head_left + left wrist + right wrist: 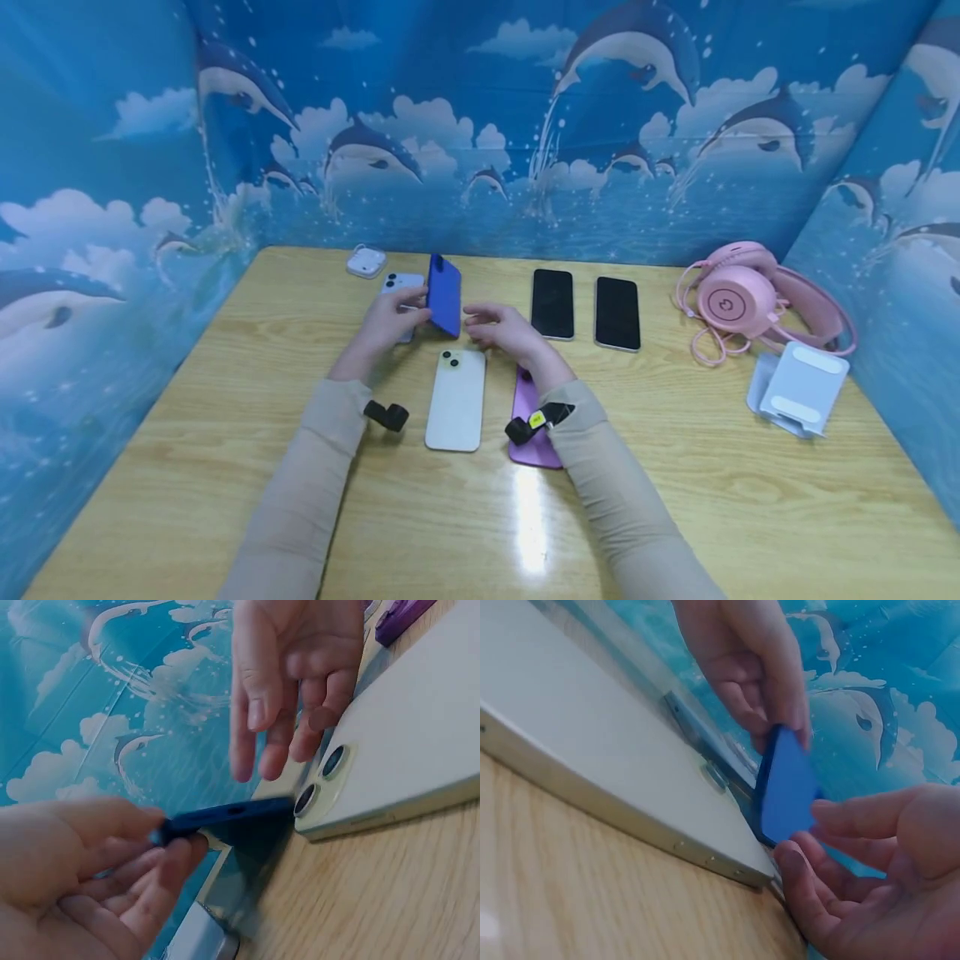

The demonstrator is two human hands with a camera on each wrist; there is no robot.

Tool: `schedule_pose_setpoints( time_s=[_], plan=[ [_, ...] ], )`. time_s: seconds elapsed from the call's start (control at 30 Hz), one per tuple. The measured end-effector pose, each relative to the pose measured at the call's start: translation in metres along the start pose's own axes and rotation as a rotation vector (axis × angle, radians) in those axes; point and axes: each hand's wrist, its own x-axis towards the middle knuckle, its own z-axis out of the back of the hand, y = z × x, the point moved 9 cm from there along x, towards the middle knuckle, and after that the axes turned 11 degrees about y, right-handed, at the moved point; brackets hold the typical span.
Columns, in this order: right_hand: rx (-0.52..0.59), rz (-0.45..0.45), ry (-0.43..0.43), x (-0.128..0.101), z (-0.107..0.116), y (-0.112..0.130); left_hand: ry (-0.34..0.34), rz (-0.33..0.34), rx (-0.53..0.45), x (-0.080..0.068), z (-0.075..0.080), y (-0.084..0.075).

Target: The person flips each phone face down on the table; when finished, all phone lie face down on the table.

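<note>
My left hand [386,321] pinches a blue phone [445,296] by its left edge and holds it tilted up from the table. Just right of it is my right hand [506,332], its fingers loosely bent and holding nothing; in the right wrist view its fingertips come close to the blue phone [791,787]. A pale phone [405,281] with two camera lenses lies partly hidden behind my left hand. Nearer to me a white phone [456,404] lies back up between my forearms. My right wrist partly covers a purple phone [534,450].
Two phones with black screens, one [552,304] beside the other [617,312], lie right of my hands. Farther right are pink headphones [738,296] and a light blue phone stand [802,387]. A small white item [366,262] sits at the back left, near the dolphin-print curtain [450,100].
</note>
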Motion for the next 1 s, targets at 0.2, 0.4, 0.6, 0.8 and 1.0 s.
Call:
schedule_pose_setpoints(
  time_s=[0.2,0.4,0.6,0.8,1.0],
  plan=[
    [-0.155,-0.043,-0.037,-0.003,0.011,0.001,0.035,0.045,0.077,0.004,-0.01,0.007],
    [-0.237,-0.113,-0.09,-0.008,0.024,-0.002,0.006,0.033,0.091,0.007,-0.025,0.003],
    [-0.302,-0.151,-0.144,-0.011,0.03,-0.004,0.022,0.004,0.133,0.01,-0.034,0.002],
    [-0.338,-0.163,-0.198,-0.013,0.037,-0.005,0.038,-0.023,0.17,0.011,-0.038,-0.001],
    [-0.385,-0.174,-0.226,-0.012,0.037,-0.005,0.058,-0.044,0.234,0.009,-0.04,-0.002]
  ],
)
